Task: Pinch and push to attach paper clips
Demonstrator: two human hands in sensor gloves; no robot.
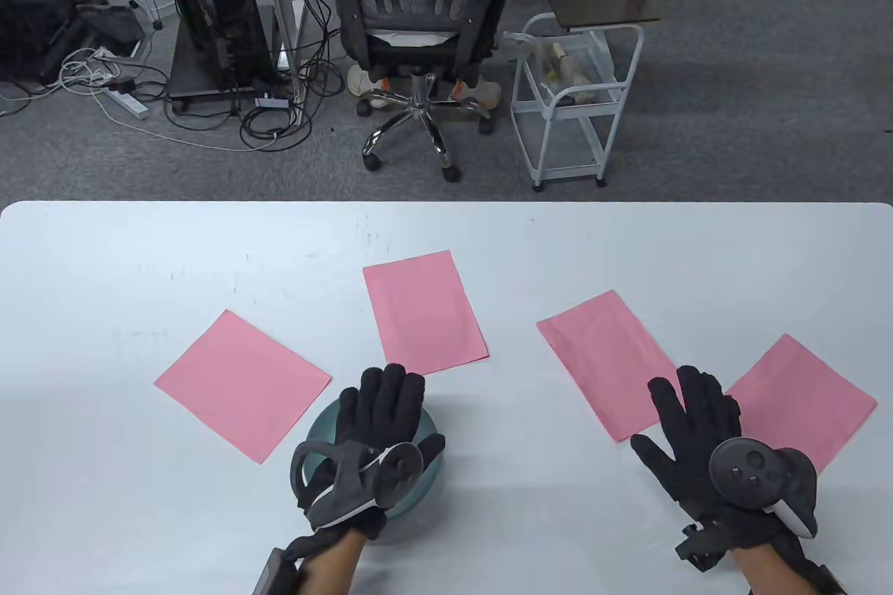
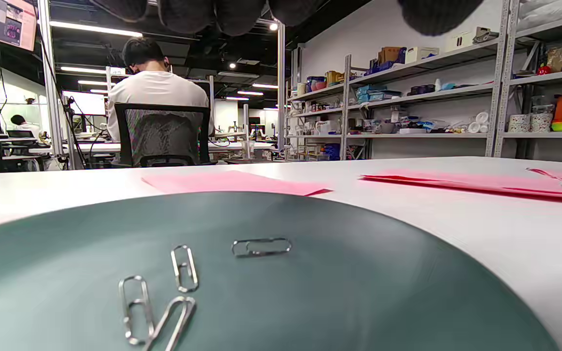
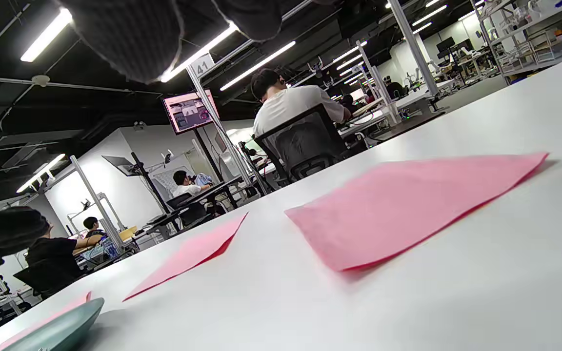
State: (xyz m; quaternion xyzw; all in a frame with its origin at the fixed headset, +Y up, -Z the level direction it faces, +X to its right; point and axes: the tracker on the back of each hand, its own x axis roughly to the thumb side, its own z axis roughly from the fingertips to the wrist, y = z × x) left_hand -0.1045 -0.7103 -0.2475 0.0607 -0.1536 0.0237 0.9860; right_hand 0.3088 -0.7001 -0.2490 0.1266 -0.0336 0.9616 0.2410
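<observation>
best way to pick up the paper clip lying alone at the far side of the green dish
Pinch the lone paper clip across its two long wires, coming straight down with the left hand already above the dish. It lies flat and crosswise in the left wrist view, apart from the other clips, so thumb and forefinger probably fit on either long side.

Table (image 1: 139, 518): four paper sheets lie in a row across it, a dish at its near edge.
Leftmost sheet (image 1: 242, 386): just left of the dish.
Second sheet (image 1: 424, 312): behind the dish.
Third sheet (image 1: 607, 361): right of the second.
Rightmost sheet (image 1: 802, 396): nearest the right edge.
Dish (image 1: 324, 424): under the left hand (image 1: 370, 441).
Paper clips (image 2: 183, 268): four in the dish, two of them touching.
Right hand (image 1: 704, 441): between the third and rightmost sheets, overlapping their near edges.
Office chair (image 1: 416, 23): on the floor behind the table, a trolley (image 1: 572, 107) to its right.
</observation>
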